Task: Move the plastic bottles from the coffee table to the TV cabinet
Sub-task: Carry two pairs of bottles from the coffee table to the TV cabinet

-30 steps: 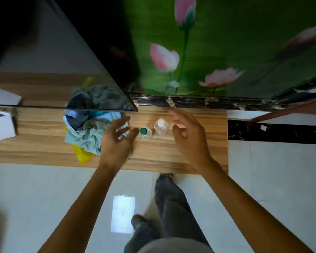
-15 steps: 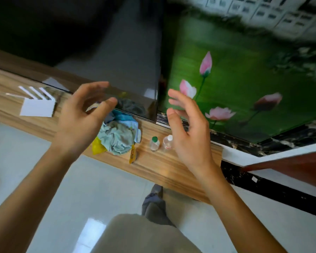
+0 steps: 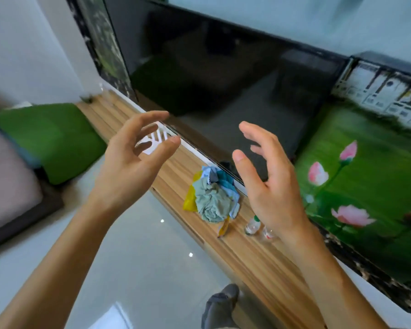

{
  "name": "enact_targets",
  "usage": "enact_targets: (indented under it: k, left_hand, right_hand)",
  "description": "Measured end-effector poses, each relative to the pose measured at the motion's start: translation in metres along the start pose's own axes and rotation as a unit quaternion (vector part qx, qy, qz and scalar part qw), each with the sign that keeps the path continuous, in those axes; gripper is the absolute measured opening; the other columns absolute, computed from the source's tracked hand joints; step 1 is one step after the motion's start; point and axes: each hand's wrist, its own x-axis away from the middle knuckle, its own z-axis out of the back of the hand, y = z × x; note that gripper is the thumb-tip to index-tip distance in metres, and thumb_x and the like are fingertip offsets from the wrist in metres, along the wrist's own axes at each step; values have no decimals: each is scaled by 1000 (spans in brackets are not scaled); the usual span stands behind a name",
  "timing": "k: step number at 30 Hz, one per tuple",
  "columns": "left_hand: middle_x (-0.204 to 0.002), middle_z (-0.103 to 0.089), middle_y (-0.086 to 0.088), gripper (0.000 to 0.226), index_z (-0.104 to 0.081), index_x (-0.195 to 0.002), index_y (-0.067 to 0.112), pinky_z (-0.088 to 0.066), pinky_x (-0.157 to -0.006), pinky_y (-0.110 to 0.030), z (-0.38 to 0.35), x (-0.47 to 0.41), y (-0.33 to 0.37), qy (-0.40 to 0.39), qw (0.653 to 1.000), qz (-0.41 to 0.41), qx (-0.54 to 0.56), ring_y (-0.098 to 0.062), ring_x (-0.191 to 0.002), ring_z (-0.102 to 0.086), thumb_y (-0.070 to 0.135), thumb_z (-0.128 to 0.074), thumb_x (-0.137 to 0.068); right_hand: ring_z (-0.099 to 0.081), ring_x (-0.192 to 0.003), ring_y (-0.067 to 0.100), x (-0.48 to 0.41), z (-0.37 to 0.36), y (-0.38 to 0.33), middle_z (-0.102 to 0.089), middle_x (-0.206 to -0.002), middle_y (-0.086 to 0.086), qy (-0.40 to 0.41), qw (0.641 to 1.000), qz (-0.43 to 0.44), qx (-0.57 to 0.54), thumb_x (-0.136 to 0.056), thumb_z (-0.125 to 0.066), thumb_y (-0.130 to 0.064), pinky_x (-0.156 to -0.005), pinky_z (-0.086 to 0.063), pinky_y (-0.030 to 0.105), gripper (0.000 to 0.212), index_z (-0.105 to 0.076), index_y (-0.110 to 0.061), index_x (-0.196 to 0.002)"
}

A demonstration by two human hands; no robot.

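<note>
Plastic bottles (image 3: 252, 225) upright, caps up, on cabinet (image 3: 254, 257).

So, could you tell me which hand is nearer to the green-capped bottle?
Right. The right hand hangs open just above and right of the green-capped bottle; the left hand is open far off to its left.

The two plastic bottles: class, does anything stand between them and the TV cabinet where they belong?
Nothing does. Both plastic bottles already stand on the TV cabinet, beside the bundle of cloths. The right hand partly hides one bottle; both hands are empty.
</note>
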Motion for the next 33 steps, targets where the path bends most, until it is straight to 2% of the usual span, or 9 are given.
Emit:
enact_targets:
  k: [3, 9, 11, 15, 20, 22, 25, 30, 33]
  left_hand:
    - [-133, -63, 16, 41, -61, -122, 40, -48, -109, -42, 45, 27, 8, 44, 999, -14, -15, -1, -130, -55, 45, -69, -82]
    - [-132, -64, 18, 41, -62, -126, 34, -47, -109, -40, 124, 95, 22, 146, 988, -23, -43, 0, -131, -53, 38, -69, -85]
    - [-131, -64, 20, 41, -61, -126, 35, -46, -110, -41, 150, 118, 24, 181, 982, -25, -53, 1, -131, -53, 37, -69, -86]
    - [-130, -65, 19, 43, -62, -123, 37, -45, -111, -44, 203, 167, 28, 251, 965, -26, -66, -1, -132, -54, 43, -69, -81]
    - [-133, -63, 15, 48, -60, -130, 29, -46, -110, -37, 266, 232, 35, 330, 938, -4, -108, 0, -131, -54, 37, -69, -84]
    - [-134, -63, 14, 49, -60, -130, 30, -46, -109, -36, 287, 257, 38, 365, 922, -2, -127, 0, -132, -54, 40, -69, -83]
    - [-134, -64, 11, 47, -61, -130, 28, -45, -111, -40, 313, 289, 42, 414, 898, 3, -148, -3, -132, -54, 34, -70, -84]
    - [-132, -64, 13, 47, -61, -125, 38, -45, -111, -47, 362, 338, 42, 481, 856, 16, -186, -5, -132, -54, 42, -69, -80]
    - [-135, -61, 14, 50, -59, -128, 39, -44, -111, -42, 396, 357, 35, 504, 836, 40, -212, -5, -134, -52, 46, -67, -79]
  right_hand:
    - [-47, -135, 11, 2, -17, -37, -53, -142, -3, -47, 998, 44, -14, -99, -55, -22, -110, -41, 32, 41, -51, -12, -138]
    - [-47, -134, 7, 18, -64, -106, -53, -141, -4, -126, 984, 109, -56, -99, -57, -22, -108, -36, 16, 40, -51, -14, -138]
    - [-47, -134, 8, 25, -81, -127, -53, -141, -6, -149, 978, 128, -66, -98, -56, -25, -110, -37, 20, 42, -51, -16, -138]
    - [-47, -136, 11, 40, -118, -170, -53, -141, -6, -185, 963, 162, -107, -97, -55, -26, -112, -39, 37, 43, -52, -16, -138]
    - [-40, -139, 3, 60, -171, -220, -50, -143, -10, -248, 940, 201, -124, -97, -54, -31, -114, -35, 29, 43, -50, -21, -139]
    - [-38, -140, 2, 67, -193, -239, -49, -144, -11, -280, 924, 222, -133, -97, -55, -33, -115, -32, 22, 46, -49, -22, -140]
    - [-35, -140, -3, 79, -226, -266, -47, -145, -12, -339, 892, 255, -155, -94, -59, -37, -111, -24, 9, 51, -47, -23, -142]
    - [-35, -141, -1, 103, -293, -316, -45, -147, -13, -410, 836, 302, -205, -95, -57, -38, -112, -24, 10, 52, -46, -23, -143]
    - [-36, -141, 2, 112, -340, -344, -47, -145, -13, -432, 812, 313, -238, -94, -58, -38, -113, -27, 14, 51, -47, -22, -141]
